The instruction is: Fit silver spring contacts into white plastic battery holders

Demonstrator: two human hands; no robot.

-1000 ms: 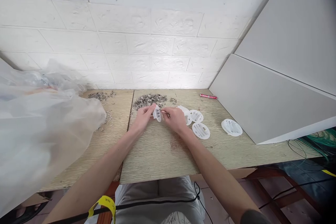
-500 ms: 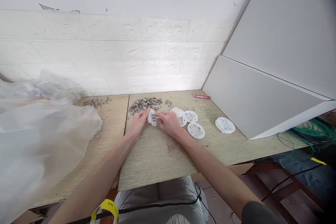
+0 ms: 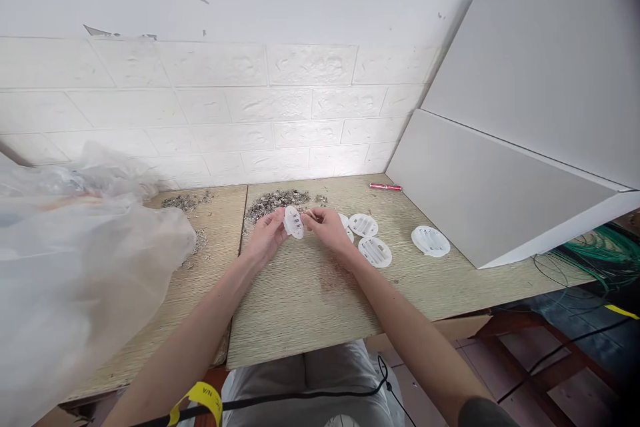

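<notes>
My left hand pinches a round white plastic piece by its left edge, tilted up so its slotted face shows, with small dark metal bits in it. At its right edge my right hand is closed, thumb and fingertips pressed together; whatever is in them is too small to make out. Behind the hands lies a heap of small metal clips. More round white pieces, such as this slotted disc, lie flat to the right of my right hand, partly hidden by it.
Another white disc lies farther right, near a large white box-like panel. A red pen is at the back. A big translucent plastic bag covers the left, beside scattered metal bits. Green wires hang at right.
The white piece has turned so its slotted face shows more openly. My right fingertips have drawn into a tighter pinch beside its edge. The camera view has tipped slightly upward.
</notes>
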